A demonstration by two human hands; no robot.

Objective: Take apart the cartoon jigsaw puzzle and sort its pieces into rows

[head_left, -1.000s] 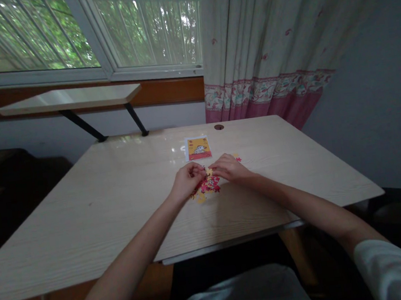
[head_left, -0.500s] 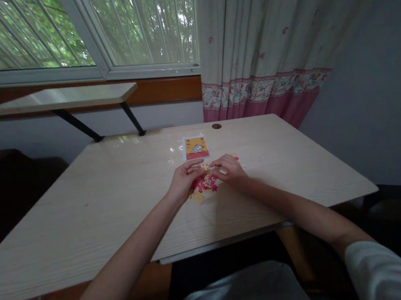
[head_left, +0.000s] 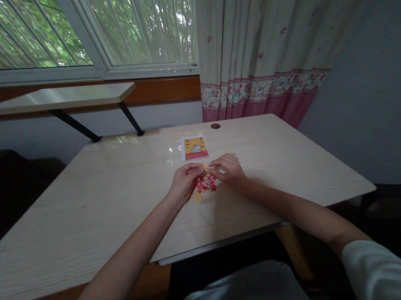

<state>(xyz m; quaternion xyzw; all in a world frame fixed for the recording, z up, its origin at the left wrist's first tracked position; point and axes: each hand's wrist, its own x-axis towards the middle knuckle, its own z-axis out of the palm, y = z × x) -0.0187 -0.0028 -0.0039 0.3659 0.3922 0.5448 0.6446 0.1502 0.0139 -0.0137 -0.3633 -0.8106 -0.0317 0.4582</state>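
A yellow jigsaw puzzle piece (head_left: pixel 205 167) is pinched between the fingertips of my left hand (head_left: pixel 185 179). From the other side my right hand (head_left: pixel 230 170) is closed in a pinch with its fingertips at the same piece. Whether the two hands hold one piece or two joined ones is too small to tell. Beneath my hands lies a loose heap of red, pink and yellow puzzle pieces (head_left: pixel 206 184), partly covered by the fingers. Just beyond them, a picture card (head_left: pixel 195 148) with a white animal on an orange and red ground lies flat.
The pale wooden desk (head_left: pixel 119 196) carries a raised shelf (head_left: pixel 62 97) on dark legs at its back left. Near the back edge is a round cable hole (head_left: pixel 215 126). A floral curtain (head_left: pixel 257 44) and a window (head_left: pixel 141 27) stand behind. A few pieces lie behind my right hand.
My left forefinger, stretched out before, has bent in to the thumb at the yellow piece. My right hand has hardly moved. The whole view has shifted slightly.
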